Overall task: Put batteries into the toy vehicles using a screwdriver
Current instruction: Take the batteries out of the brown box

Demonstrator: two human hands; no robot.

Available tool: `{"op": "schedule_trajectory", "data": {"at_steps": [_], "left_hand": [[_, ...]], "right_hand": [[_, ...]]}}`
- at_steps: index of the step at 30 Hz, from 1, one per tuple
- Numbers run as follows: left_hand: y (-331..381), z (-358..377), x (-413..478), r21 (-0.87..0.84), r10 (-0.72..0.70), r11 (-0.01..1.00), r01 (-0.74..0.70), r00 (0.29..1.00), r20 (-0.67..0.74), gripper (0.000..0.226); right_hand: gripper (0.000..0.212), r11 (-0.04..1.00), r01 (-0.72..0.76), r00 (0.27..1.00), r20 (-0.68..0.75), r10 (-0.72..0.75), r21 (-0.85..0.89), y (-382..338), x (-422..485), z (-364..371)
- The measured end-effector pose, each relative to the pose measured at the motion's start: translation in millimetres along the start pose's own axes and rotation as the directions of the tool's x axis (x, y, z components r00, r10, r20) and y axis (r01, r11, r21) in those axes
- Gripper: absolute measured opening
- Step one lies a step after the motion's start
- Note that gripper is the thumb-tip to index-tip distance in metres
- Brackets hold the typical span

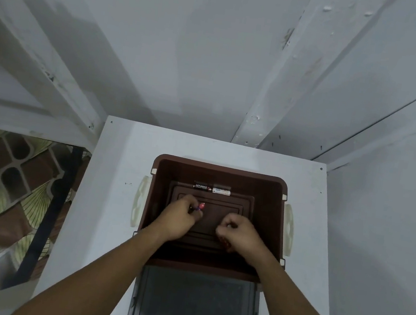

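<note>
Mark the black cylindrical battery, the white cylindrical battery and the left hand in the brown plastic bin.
black cylindrical battery (201, 186): head view, middle of its label.
white cylindrical battery (221, 192): head view, middle of its body.
left hand (179, 216): head view, back of the hand; it pinches a small red object (201, 206).

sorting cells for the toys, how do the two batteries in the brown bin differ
The black battery has a dark jacket with pale lettering; the white battery has a pale one. The black battery lies left, the white battery right. Both lie flat, end to end, by the far wall of the brown bin.
</note>
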State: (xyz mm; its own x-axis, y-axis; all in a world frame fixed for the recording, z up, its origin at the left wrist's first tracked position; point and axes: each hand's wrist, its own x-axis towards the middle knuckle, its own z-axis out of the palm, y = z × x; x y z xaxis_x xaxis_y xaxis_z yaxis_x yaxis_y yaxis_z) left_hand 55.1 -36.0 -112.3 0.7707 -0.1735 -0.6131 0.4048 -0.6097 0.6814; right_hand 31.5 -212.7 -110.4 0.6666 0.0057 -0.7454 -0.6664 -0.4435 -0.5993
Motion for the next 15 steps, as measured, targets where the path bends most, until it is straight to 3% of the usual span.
{"op": "schedule_trajectory", "data": {"at_steps": [2,4,8,12,15], "left_hand": [[1.4,-6.7,-5.4,-0.296,-0.067,0.952,0.081,0.996,0.056,0.011],[2.1,-12.1,-9.1,-0.431,-0.112,0.891,0.141,0.989,0.093,0.02],[7.5,-12.5,-5.4,-0.586,-0.212,0.786,0.199,0.976,0.047,0.021],[16.7,-11.4,9.6,-0.703,-0.366,0.666,0.248,0.93,-0.019,0.018],[16.5,-3.2,25.9,-0.615,-0.375,0.761,0.206,0.914,-0.157,0.019]], "right_hand": [[0.018,0.955,-0.084,0.994,0.088,0.061,0.286,-7.4,-1.3,-2.1],[0.016,0.854,-0.166,0.977,0.202,0.073,0.493,-14.8,-1.4,-4.7],[0.024,0.739,-0.239,0.967,0.222,0.124,0.63,-21.7,6.3,-3.1],[0.019,0.667,-0.236,0.962,0.076,0.261,0.707,-30.1,16.6,4.1],[0.014,0.787,-0.106,0.946,-0.181,0.268,0.608,-33.2,30.2,13.3]]}}
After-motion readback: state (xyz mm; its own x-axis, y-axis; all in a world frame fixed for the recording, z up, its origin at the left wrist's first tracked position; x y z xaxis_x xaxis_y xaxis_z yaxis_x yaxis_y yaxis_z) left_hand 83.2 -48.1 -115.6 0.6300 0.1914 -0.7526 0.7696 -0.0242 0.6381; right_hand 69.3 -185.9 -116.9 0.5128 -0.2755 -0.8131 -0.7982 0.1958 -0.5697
